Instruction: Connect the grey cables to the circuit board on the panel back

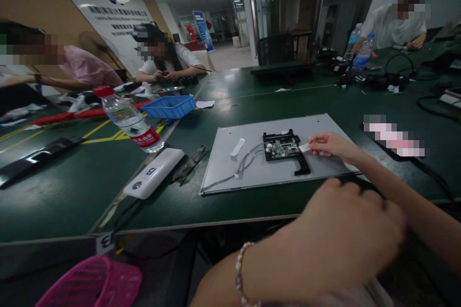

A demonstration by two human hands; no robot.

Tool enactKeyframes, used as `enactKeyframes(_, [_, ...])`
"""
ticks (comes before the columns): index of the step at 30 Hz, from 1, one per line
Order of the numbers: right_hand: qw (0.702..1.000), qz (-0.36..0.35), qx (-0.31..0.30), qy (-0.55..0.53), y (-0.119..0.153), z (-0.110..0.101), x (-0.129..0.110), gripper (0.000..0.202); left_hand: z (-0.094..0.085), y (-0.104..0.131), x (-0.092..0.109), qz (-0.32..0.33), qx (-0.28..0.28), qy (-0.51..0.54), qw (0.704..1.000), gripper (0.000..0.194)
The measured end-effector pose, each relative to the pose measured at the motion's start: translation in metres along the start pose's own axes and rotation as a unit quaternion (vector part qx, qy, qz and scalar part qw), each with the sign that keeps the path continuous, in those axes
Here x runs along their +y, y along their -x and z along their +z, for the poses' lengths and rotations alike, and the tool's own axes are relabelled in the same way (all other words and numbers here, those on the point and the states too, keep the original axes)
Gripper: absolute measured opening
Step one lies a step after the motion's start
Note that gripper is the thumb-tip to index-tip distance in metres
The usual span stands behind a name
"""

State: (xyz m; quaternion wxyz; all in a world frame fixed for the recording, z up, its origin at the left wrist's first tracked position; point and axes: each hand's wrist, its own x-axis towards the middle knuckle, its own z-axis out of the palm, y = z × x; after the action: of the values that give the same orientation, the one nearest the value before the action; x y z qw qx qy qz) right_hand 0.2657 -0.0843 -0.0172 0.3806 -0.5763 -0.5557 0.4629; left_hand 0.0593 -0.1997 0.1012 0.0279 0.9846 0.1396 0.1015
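A grey flat display panel (248, 141) lies on the green table, bearing a black bracket (303, 167) with a green circuit board (283, 150). My right hand (329, 146) is over the panel's right part, thumb and fingers pinched on a small white strip of tape (304, 147) at the bracket's right side. Close to the camera, my left hand (345, 230) wears a beaded bracelet and is raised in front of the table edge. It is slightly blurred and its fingers curl inward; what they hold, if anything, is hidden. Grey cables (248, 158) run from the board to the panel's lower left corner.
Another white strip (237, 147) lies on the panel. Left of it are eyeglasses (189, 165), a white power bank (154, 172), a water bottle (131, 122) and a blue tray (171, 107). A phone (394, 139) lies right. Several people sit around the tables. A pink basket (93, 283) stands below.
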Motion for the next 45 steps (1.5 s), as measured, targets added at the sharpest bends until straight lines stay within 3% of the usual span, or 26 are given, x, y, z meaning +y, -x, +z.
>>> enactKeyframes(2, [1.0, -0.003, 0.005, 0.011, 0.002, 0.002, -0.002, 0.025, 0.02, -0.012, -0.018, -0.079, 0.035, -0.054, 0.995, 0.019])
enactKeyframes(6, [1.0, 0.007, 0.004, 0.021, 0.003, 0.005, -0.007, 0.024, 0.066, -0.029, -0.054, -0.237, 0.111, -0.13, 0.956, 0.033])
enactKeyframes(9, [1.0, 0.01, 0.0, 0.014, 0.003, 0.006, -0.008, 0.024, 0.088, -0.033, -0.067, -0.288, 0.113, -0.139, 0.941, 0.041])
enactKeyframes(14, [0.999, 0.0, 0.015, 0.037, 0.001, 0.008, -0.007, 0.023, 0.107, -0.032, -0.071, -0.33, 0.093, -0.113, 0.932, 0.046])
enactKeyframes(25, [0.998, -0.036, 0.013, 0.043, 0.004, 0.01, -0.006, 0.019, 0.118, -0.03, -0.071, -0.337, 0.124, -0.089, 0.929, 0.05])
enactKeyframes(33, [0.987, -0.092, 0.038, 0.125, 0.003, 0.014, -0.004, 0.018, 0.12, -0.03, -0.072, -0.339, 0.122, -0.091, 0.929, 0.043])
enactKeyframes(41, [0.939, -0.168, 0.043, 0.297, 0.007, 0.016, -0.008, 0.022, 0.121, -0.029, -0.072, -0.338, 0.122, -0.092, 0.929, 0.042])
enactKeyframes(45, [0.933, -0.168, 0.035, 0.317, 0.009, 0.013, -0.011, 0.024, 0.121, -0.028, -0.072, -0.341, 0.122, -0.089, 0.928, 0.041])
